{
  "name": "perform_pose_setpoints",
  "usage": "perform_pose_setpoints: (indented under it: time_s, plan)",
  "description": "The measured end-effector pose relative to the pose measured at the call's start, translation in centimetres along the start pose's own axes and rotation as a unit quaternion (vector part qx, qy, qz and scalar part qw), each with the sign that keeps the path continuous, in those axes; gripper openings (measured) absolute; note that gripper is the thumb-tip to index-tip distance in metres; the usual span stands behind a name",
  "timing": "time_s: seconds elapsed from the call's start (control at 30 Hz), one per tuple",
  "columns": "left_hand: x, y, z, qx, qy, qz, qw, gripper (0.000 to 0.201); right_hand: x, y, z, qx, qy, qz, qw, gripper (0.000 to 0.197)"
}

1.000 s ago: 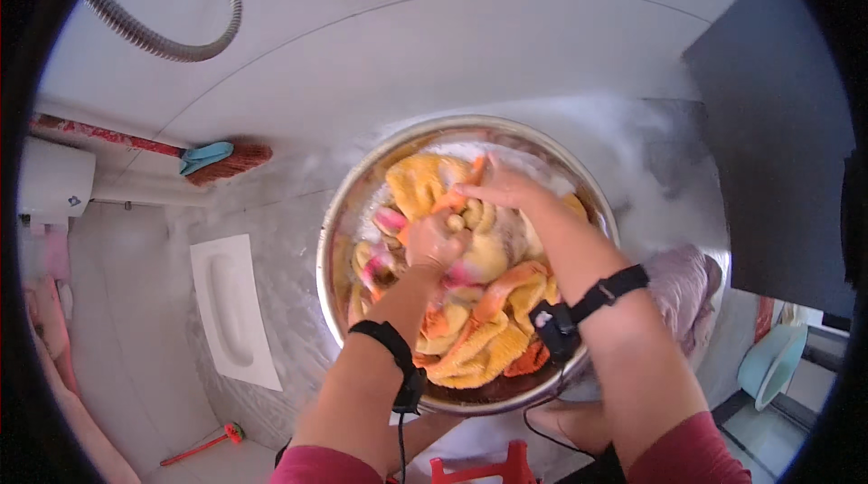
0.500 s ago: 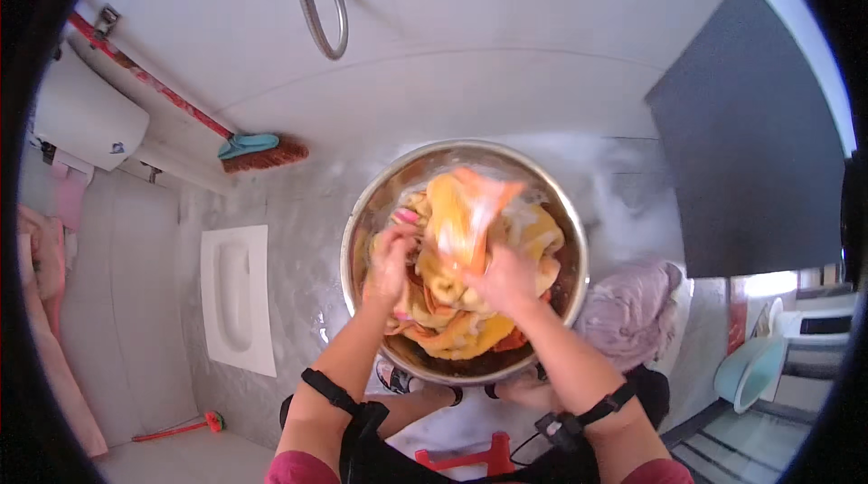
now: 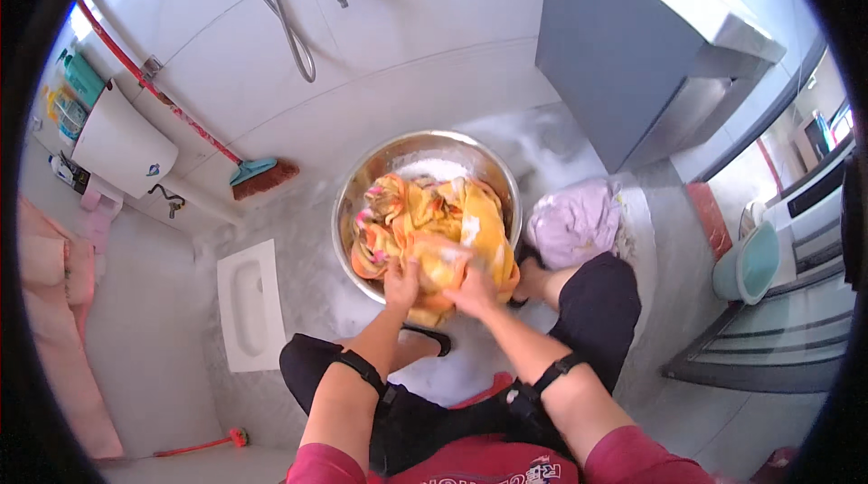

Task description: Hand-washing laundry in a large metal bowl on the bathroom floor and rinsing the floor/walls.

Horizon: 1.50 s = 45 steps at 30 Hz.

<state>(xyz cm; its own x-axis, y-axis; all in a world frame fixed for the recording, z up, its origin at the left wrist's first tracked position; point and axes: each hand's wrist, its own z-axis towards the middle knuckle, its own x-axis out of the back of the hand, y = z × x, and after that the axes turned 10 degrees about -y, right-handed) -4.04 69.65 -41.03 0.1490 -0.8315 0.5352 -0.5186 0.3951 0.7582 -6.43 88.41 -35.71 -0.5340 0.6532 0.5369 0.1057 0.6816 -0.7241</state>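
A round metal basin (image 3: 508,178) stands on the wet floor in front of me, holding a bunched orange and yellow fleecy blanket (image 3: 461,222) with pink and brown patches. White suds show behind the cloth, inside the far part of the basin. My left hand (image 3: 402,285) is closed on the blanket at the basin's near side. Close by on the right, my right hand (image 3: 474,290) grips another fold, slightly blurred. Some of the cloth hangs over the near rim between and below my hands.
A lilac cloth heap (image 3: 574,223) lies right of the basin. A squat toilet (image 3: 251,305) is set in the floor at left. The broom (image 3: 262,178) leans on the back wall. A grey cabinet (image 3: 615,59) stands back right, and a pale green tub (image 3: 749,262) at right.
The blanket part that was lifted and blurred over the basin now lies lower, drawn toward me over the near rim. Both hands have come closer to me. The whole view has shifted.
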Motion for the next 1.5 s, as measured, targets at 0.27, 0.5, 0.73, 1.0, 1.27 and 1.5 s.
perform_pose_setpoints:
  time_s: [0.27,0.5,0.73,1.0,1.27,1.5]
  plan:
    - [-0.8,-6.7,1.6,-0.048,-0.164,0.292,0.941,0.040,3.6,-2.2,4.9,-0.007,0.055,0.183,0.981,0.047]
    - [-3.7,-1.3,-2.2,-0.050,-0.370,0.467,0.801,0.033,10.0,-4.4,8.9,0.027,0.127,0.374,0.918,0.043]
    - [-6.5,-7.6,-1.1,-0.177,-0.171,0.566,0.787,0.012,8.9,-9.3,8.9,-0.052,0.123,0.569,0.812,0.044]
    - [-5.6,-9.1,-3.1,-0.199,-0.151,0.593,0.765,0.011,4.0,-3.7,6.3,-0.093,0.033,0.430,0.898,0.046]
    - [1.1,-2.3,-4.2,-0.046,-0.191,0.294,0.935,0.033,-0.1,-1.8,2.9,-0.088,-0.148,-0.043,0.984,0.068]
    - [-2.9,2.3,3.0,-0.141,-0.019,0.225,0.964,0.070,-3.0,-0.8,6.8,-0.045,-0.190,-0.119,0.973,0.063]
